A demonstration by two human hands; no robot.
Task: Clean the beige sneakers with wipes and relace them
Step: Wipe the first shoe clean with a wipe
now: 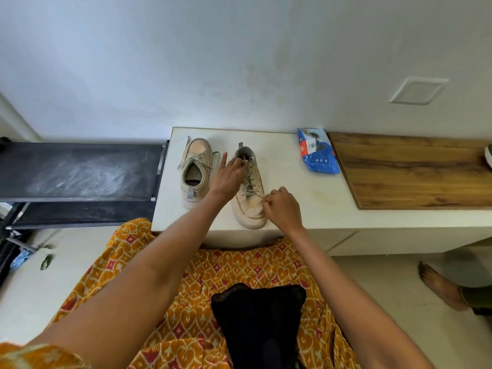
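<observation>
Your left hand (pixel 231 173) reaches over the collar of the right-hand sneaker (pixel 250 194), fingers curled at the top of its laces with the index finger sticking out, while your right hand (pixel 282 207) sits curled against the toe side, apparently pinching a lace end, though I can't make out for certain what it holds. The left-hand sneaker (pixel 195 173) lies just beside it on the white counter (pixel 292 182), both still laced and grubby. The blue wipes pack (pixel 318 151) sits far right, untouched, so cleaning and relacing all lie ahead.

bare white counter (pixel 287 161) between right sneaker (pixel 251 193) and wipes pack (pixel 318 151), left sneaker (pixel 195 173) just beside
</observation>
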